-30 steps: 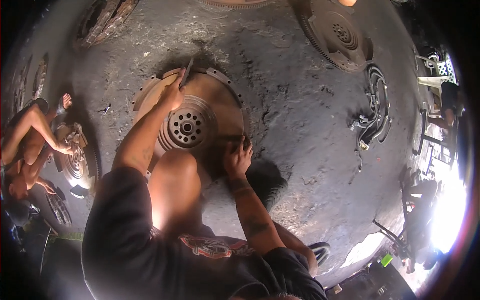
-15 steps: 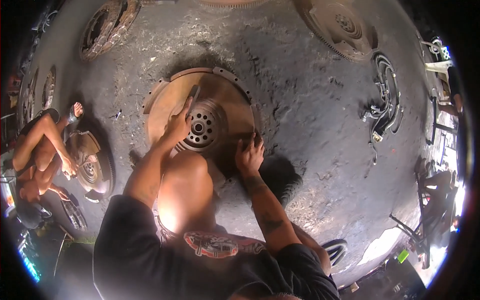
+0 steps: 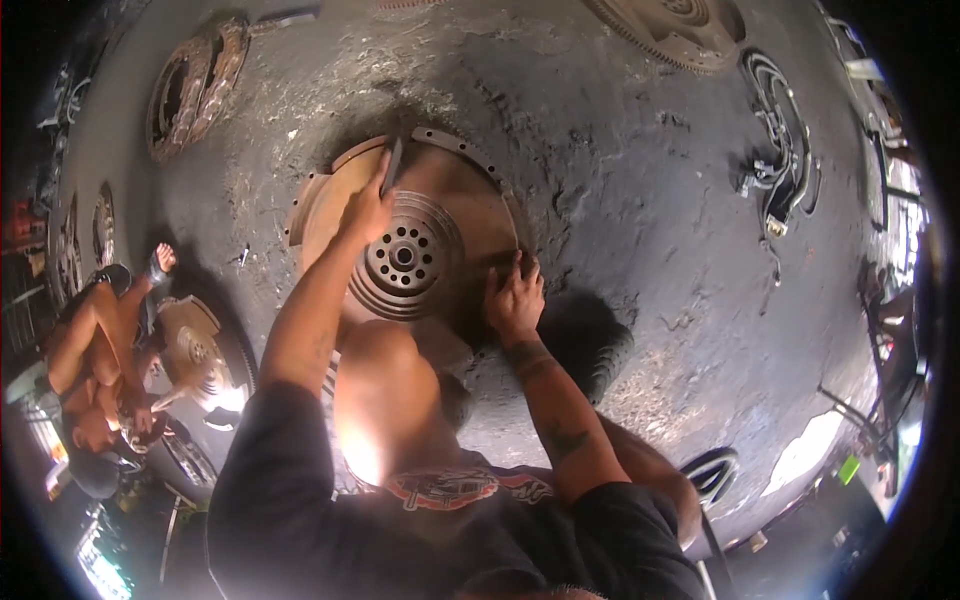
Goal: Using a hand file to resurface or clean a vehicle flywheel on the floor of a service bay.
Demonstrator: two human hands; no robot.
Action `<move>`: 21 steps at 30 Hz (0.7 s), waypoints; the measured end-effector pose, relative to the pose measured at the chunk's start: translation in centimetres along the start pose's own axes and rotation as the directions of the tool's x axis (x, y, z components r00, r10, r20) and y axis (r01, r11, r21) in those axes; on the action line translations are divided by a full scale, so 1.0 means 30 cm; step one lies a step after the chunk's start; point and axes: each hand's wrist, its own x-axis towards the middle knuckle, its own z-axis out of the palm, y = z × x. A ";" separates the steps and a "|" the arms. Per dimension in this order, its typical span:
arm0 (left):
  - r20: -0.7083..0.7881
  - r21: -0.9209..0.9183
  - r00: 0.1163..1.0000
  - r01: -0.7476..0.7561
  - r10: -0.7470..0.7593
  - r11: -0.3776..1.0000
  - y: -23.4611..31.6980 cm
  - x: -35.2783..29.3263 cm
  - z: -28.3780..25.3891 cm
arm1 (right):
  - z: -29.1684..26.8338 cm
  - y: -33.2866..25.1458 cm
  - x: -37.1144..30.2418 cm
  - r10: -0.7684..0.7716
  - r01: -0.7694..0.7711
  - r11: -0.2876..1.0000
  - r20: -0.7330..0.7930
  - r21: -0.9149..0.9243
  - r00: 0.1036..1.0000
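Observation:
A large rusty-brown flywheel lies on the dark ground before me, a ring of round holes about its hub. My left hand is wrapped round a narrow flat grey tool whose exact kind I cannot make out. That tool lies over the flywheel's far part, its tip near the far rim. My right hand rests at the flywheel's right edge with fingers stretched and apart. My bare knee rises at the flywheel's near side and hides part of it.
Left of me, a co-worker sits by another flywheel. Rusty ring-shaped parts lie at far left. A toothed flywheel is at far right, above a bundle of cables. A black looped hose lies at near right.
My left hand has slid the flat tool away from the hub toward the flywheel's far rim. My right hand stays at the right edge. The co-worker's hands have drawn together.

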 end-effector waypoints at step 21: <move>0.047 -0.417 0.998 -0.020 0.043 0.908 0.130 -0.086 0.067 | -0.002 0.050 -0.007 0.223 -0.233 0.972 0.195 0.032 0.955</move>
